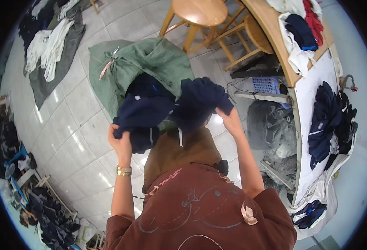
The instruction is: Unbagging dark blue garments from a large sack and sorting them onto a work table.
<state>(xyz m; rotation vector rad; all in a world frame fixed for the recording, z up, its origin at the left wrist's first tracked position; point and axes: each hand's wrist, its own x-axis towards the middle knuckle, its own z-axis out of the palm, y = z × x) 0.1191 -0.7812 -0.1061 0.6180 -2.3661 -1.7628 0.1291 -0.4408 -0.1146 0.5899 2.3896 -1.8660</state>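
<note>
Tiled floor (73,125) carries a green sack (150,62), open, with dark cloth inside. Above it, left hand (120,143) is closed on a navy garment (171,108); right hand (229,118) grips its other end. White surface (312,96) at right bears dark garments (331,118).

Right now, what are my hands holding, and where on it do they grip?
Both hold a dark navy garment above the open green sack: the left hand clutches its bunched lower left end, the right hand its right edge.
</note>
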